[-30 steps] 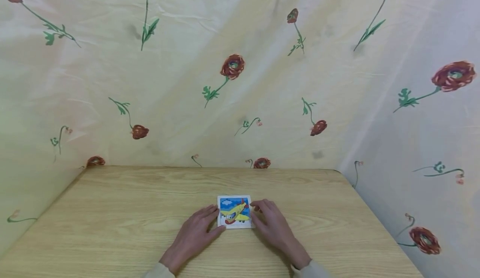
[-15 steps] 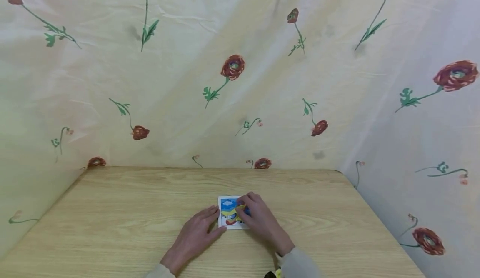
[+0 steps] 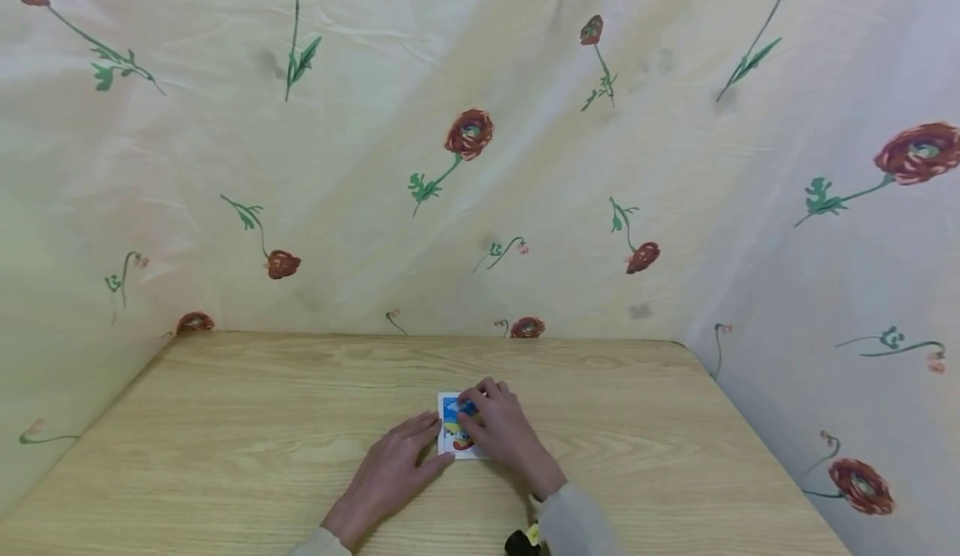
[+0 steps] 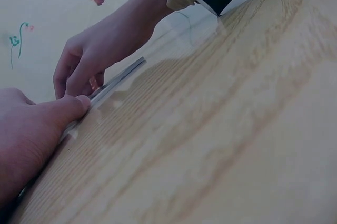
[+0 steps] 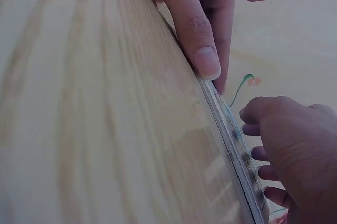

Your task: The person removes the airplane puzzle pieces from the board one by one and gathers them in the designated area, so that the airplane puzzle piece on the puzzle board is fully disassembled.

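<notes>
A small square picture board (image 3: 450, 449) with a white border and a yellow cartoon airplane on blue lies flat on the table. My left hand (image 3: 397, 460) rests along its left side, fingers nearly straight, thumb (image 4: 79, 104) at the near edge. My right hand (image 3: 506, 431) is over the board's right part, fingers loosely bent and fingertips close over the picture, hiding much of the airplane. In the right wrist view, the right hand (image 5: 303, 150) has its fingertips right at the board's face, and the left thumb (image 5: 206, 63) touches its edge.
The wood-grain table (image 3: 262, 406) reaches back to a pale flowered cloth (image 3: 352, 164) hanging behind and at both sides. A black-and-yellow object (image 3: 522, 541) shows beside the right sleeve (image 3: 577, 523) at the bottom.
My right hand has moved left from the board's right edge to over the picture, covering more of it. My left hand and the board stay almost in place.
</notes>
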The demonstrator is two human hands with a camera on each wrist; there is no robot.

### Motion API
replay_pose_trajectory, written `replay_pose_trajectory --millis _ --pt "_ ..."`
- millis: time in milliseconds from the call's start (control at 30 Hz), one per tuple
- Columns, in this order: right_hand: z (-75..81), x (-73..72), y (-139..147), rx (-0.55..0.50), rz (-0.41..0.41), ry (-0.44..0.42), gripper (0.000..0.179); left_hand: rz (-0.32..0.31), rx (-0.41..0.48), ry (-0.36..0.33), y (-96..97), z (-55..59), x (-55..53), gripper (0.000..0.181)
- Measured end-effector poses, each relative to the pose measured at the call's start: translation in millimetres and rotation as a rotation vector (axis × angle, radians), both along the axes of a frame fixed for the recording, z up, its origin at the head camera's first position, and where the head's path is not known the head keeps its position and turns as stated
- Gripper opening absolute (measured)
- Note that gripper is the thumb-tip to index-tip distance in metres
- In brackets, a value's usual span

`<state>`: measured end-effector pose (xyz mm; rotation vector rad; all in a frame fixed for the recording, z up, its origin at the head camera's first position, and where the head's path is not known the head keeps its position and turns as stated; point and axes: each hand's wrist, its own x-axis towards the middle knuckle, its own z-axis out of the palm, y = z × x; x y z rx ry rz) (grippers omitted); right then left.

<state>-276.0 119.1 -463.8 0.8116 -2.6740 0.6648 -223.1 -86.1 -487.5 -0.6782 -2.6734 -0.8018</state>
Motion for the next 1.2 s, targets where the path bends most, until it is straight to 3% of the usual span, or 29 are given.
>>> replay_pose_trajectory --millis 400,1200 --pt "-0.6 -5.0 -9.8 0.018 -0.021 -0.041 0.022 -0.003 -0.005 -0.024 0.6 -0.4 -1.2 0.058" --pt "-4.0 -6.5 -17.1 0.056 -0.057 -0.028 0.026 -0.013 0.014 -0.03 -0.8 -0.7 -2.9 0.058"
